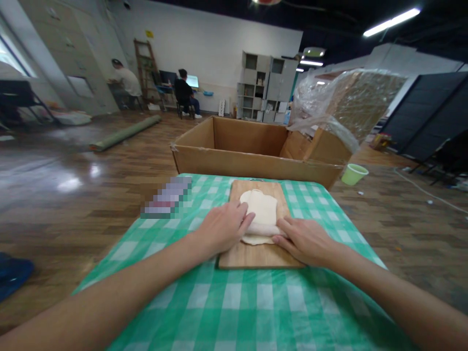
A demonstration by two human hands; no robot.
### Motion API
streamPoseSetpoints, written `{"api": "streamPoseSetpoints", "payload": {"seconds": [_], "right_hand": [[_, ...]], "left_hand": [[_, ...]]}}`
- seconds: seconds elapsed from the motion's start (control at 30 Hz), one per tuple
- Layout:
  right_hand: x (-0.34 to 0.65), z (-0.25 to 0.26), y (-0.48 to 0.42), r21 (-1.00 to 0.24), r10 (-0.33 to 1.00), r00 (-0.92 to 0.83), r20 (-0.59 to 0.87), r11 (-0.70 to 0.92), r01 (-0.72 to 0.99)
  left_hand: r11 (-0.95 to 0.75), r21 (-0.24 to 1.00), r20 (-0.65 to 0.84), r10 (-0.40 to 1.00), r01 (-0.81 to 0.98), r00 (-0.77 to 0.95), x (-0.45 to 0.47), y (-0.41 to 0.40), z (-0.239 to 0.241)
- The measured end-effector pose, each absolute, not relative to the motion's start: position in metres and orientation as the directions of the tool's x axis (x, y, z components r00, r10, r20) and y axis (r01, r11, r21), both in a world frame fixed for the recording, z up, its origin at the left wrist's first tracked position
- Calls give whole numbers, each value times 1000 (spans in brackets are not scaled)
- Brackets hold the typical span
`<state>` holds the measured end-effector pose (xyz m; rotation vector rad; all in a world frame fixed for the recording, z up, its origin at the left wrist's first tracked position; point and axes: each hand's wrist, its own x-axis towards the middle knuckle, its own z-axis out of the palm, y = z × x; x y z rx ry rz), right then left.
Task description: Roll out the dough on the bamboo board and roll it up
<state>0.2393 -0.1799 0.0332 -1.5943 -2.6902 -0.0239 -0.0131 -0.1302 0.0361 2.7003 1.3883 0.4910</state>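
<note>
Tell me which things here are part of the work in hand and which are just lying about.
In hand:
- flat dough, partly rolled up at its near edge
- wooden board under it
- left hand and right hand, both pressing on the roll

Lying about:
- cardboard box behind the table
- green cup on the floor
- plastic-wrapped bundle
- checked tablecloth

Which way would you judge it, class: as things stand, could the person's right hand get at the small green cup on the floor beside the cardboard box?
Probably not. The right hand rests on the dough on the cutting board, while the green cup sits on the floor past the table's far right corner, seemingly beyond arm's length.
</note>
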Motion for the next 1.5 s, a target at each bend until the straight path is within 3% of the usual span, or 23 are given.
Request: {"api": "streamPoseSetpoints", "payload": {"seconds": [0.17,0.43,0.77,1.07,1.27,1.5], "right_hand": [[229,37,-189,78,880,-475,-16,475,877],[229,30,-207,72,839,-545,3,543,837],[230,28,-222,-3,812,-579,72,581,814],[240,34,-196,-184,858,-512,36,509,841],[234,29,-205,-99,902,-430,42,432,896],[228,28,-211,-21,919,-391,48,392,920]], "left_hand": [[-626,86,245,767,775,592,-24,-142,13],[-642,50,211,755,765,621,-35,-182,16],[-626,-21,224,757,780,614,-31,-200,16],[-611,-19,215,770,791,600,-29,-197,16],[-620,34,221,770,784,599,-33,-207,12],[-602,10,253,774,799,580,-32,-212,8]]}}
